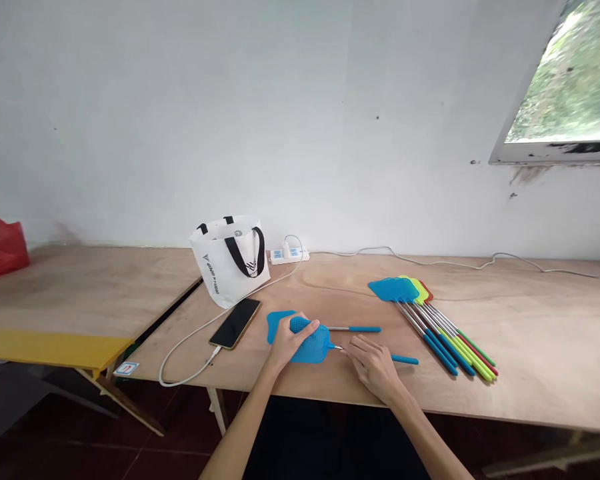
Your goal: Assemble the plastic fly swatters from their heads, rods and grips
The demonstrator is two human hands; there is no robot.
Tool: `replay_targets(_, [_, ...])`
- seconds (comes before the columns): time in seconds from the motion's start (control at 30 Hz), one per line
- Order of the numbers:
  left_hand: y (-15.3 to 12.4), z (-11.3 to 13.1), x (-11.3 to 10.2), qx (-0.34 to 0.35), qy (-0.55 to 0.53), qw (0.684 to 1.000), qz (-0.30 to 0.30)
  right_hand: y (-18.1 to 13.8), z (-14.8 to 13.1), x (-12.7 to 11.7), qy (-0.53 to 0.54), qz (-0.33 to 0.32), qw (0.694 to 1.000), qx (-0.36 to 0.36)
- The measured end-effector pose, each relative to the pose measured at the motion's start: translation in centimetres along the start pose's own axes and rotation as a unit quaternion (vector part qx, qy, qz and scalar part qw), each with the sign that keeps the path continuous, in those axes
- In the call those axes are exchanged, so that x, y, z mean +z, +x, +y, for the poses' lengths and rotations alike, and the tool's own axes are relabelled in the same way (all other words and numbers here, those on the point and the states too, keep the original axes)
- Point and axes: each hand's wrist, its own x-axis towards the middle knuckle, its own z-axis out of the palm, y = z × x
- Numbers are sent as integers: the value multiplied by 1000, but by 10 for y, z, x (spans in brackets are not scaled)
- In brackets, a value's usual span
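Observation:
A blue fly swatter (314,348) with a metal shaft lies across the front of the table. My left hand (286,344) grips its mesh head, thumb on top. My right hand (371,364) is closed around the metal shaft near the neck, and its fingers cover part of the shaft. The blue handle (405,359) sticks out to the right of that hand. Just behind, a second blue fly swatter (364,329) rests on the table, its head partly hidden by my left hand and the held swatter.
Several blue, yellow-green and red fly swatters (394,289) lie fanned out on the right. Left of my hands is a charging phone (235,324) with a white cable. A white bag (230,267) and a power strip (291,255) stand by the wall. A red plastic bag (1,245) is far left.

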Motion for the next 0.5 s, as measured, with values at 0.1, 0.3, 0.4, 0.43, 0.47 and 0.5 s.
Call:
replay_targets(0.1, [-8, -3, -1, 106, 50, 993, -9, -1, 1, -2, 32, -6, 999, -2])
replay_targets(0.3, [-14, -2, -1, 189, 104, 976, -2, 0, 1, -4, 51, -5, 999, 0])
replay_targets(0.4, [-7, 3, 4, 54, 40, 998, 23, 1, 1, -3, 33, 26, 999, -9])
replay_targets(0.43, [-4, 4, 6, 5, 14, 1000, 22, 0, 1, -3, 24, 35, 999, -14])
replay_targets(0.47, [-1, 5, 7, -36, -9, 999, 19, 0, 0, -3, 15, 43, 999, -18])
replay_targets(0.5, [1, 5, 8, -70, -27, 997, 15, 0, 0, -2, 4, 49, 999, -21])
